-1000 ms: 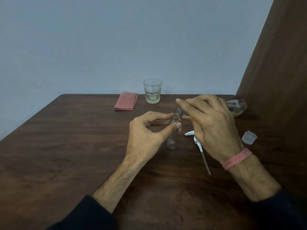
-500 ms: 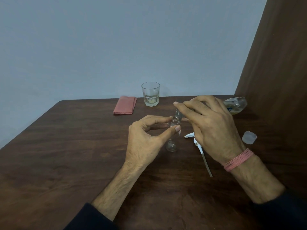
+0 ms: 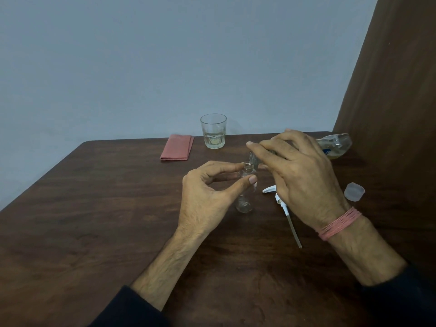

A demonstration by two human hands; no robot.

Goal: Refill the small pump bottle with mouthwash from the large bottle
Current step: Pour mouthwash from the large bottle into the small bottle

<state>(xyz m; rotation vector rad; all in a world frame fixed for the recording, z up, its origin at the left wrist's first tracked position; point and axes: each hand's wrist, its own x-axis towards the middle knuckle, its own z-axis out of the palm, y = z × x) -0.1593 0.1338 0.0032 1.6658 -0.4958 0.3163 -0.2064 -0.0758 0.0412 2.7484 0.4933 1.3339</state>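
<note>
at frame centre the left hand (image 3: 207,194) pinches the small clear pump bottle (image 3: 245,197) upright on the dark wooden bench (image 3: 94,208); the right hand (image 3: 299,175) grips the tilted large clear bottle (image 3: 337,147), hiding its neck.

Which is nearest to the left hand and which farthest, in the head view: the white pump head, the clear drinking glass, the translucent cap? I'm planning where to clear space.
From the left hand:
1. White pump head with dip tube, lying just right of it, partly under the right hand.
2. Clear drinking glass, upright behind it near the wall.
3. Translucent plastic cap, far right, beyond the right wrist.
</note>
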